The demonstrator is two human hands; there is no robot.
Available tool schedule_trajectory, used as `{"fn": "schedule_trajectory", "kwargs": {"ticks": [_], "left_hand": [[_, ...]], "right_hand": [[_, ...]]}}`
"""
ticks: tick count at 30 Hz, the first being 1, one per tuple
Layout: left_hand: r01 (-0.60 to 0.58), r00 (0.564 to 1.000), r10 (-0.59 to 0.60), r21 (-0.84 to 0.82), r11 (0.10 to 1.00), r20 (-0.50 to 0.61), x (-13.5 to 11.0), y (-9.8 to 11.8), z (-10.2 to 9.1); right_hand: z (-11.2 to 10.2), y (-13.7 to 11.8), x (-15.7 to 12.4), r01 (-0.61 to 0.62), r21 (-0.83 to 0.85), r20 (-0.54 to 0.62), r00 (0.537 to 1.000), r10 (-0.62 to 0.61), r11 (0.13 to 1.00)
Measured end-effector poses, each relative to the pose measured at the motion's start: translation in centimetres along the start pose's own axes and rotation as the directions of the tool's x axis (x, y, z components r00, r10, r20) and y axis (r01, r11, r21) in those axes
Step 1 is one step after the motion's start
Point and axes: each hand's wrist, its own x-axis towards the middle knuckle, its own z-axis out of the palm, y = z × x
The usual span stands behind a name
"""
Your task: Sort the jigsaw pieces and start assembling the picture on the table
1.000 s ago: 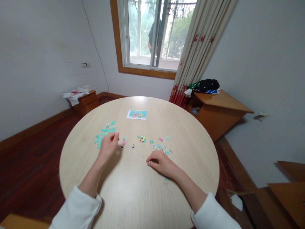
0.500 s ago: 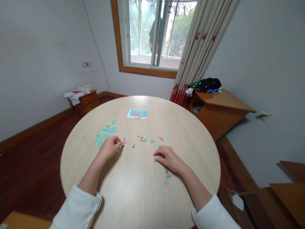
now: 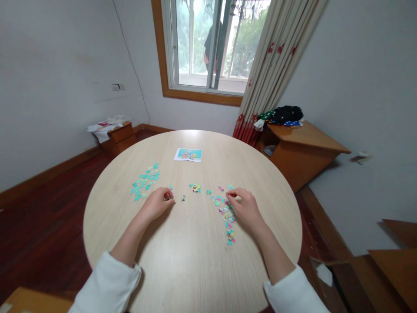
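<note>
Small jigsaw puzzle pieces lie on a round wooden table (image 3: 176, 252). My left hand (image 3: 158, 203) is closed in a pinch at a small pink and teal cluster (image 3: 171, 189); a puzzle piece is at its fingertips, mostly hidden by them. My right hand (image 3: 244, 206) has thumb and index finger together over the top of a long strip of mixed pieces (image 3: 229, 226). What it pinches, if anything, is too small to make out. Between the hands lie a joined yellow and teal character section (image 3: 196, 188) and a small loose piece (image 3: 183, 198).
A heap of teal pieces (image 3: 143, 184) lies left of my left hand. The printed reference picture (image 3: 188, 154) is at the table's far side. Beyond stand a wooden cabinet (image 3: 306, 139) with cloths, a small drawer unit (image 3: 123, 138) and a window with a person outside.
My right hand has moved right and slightly away from me, uncovering more of the strip of pieces. My left hand has shifted a little right, covering the dark piece at its fingertips.
</note>
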Motion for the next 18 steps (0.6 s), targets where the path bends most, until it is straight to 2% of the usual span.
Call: {"fn": "schedule_trajectory", "kwargs": {"ticks": [3,6,12,18], "left_hand": [[-0.025,1.000,0.025,-0.001,1.000,0.013,0.0,-0.1,0.2],[-0.068,0.998,0.068,-0.003,0.998,-0.004,-0.1,0.0,0.8],[-0.187,0.982,0.189,0.069,0.980,-0.020,-0.3,0.5,2.9],[-0.193,0.980,0.197,0.197,0.961,-0.001,-0.1,0.2,3.9]], "right_hand": [[-0.4,0.5,0.2,-0.025,0.028,-0.117,0.993,0.028,0.999],[-0.5,0.7,0.3,-0.042,0.068,-0.160,0.986,0.053,0.997],[-0.3,0.5,0.2,-0.031,0.061,-0.140,0.989,0.040,0.998],[-0.1,0.6,0.2,-0.024,0.057,-0.123,0.992,0.031,0.998]]}}
